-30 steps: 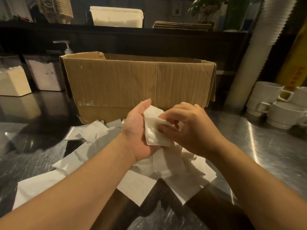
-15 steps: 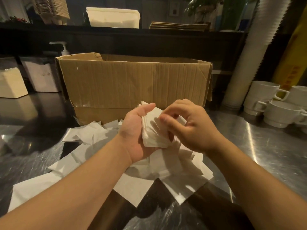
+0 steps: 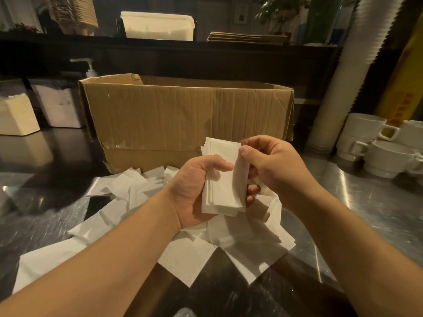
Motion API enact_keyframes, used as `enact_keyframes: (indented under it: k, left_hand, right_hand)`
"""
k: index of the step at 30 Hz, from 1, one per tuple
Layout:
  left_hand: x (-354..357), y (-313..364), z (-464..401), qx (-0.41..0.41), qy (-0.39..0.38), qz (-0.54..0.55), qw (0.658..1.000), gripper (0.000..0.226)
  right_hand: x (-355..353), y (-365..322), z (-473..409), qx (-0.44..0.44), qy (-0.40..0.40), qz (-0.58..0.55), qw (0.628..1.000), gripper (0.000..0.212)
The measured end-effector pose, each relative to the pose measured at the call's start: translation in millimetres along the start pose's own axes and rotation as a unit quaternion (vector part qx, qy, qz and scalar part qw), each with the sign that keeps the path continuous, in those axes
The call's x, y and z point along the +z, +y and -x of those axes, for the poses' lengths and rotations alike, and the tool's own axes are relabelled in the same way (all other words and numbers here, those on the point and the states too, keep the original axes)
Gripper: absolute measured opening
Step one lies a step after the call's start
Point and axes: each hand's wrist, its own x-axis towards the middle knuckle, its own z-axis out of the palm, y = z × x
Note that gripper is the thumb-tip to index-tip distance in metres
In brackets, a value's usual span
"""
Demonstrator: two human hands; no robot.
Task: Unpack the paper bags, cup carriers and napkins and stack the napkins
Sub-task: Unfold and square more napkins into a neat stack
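I see my left hand (image 3: pixel 194 191) gripping a small stack of napkins (image 3: pixel 225 179) upright, thumb across its front, fingers (image 3: pixel 251 191) curled behind. My right hand (image 3: pixel 272 163) pinches the stack's top right corner. Loose napkins (image 3: pixel 190 252) lie scattered on the desk (image 3: pixel 366 202) below, in front of the cardboard box (image 3: pixel 183 120).

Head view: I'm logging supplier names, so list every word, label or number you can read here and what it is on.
No text can be read.
Yellow roll at right: reddish printed marks, too blurred to read.
Cardboard box: plain, no print visible.
Napkin stack in the hands: blank.
White cups: no marking visible.
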Motion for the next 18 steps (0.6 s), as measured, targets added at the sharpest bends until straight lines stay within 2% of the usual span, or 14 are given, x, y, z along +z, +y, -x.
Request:
enact_keyframes:
  k: [3,5,11,14,18]
  left_hand:
    - [0,0,0,0.005,-0.011,0.001,1.0,0.049]
    - [2,1,0,0.011,-0.01,0.001,1.0,0.045]
    - [3,2,-1,0.026,0.048,0.004,0.998,0.051]
    - [4,2,-2,0.028,0.08,0.008,0.996,0.045]
    - [5,2,-1,0.021,0.108,0.008,0.994,0.067]
  right_hand:
    - [0,-2,-1,-0.016,0.021,-0.002,1.0,0.007]
    - [-2,-4,-2,-0.008,0.011,-0.004,1.0,0.008]
    - [-5,-6,0,0.021,-0.018,0.021,0.999,0.009]
    - [-6,-7,0,0.028,-0.013,-0.005,1.0,0.008]
    - [-11,-10,0,0.067,-0.021,-0.103,0.992,0.01]
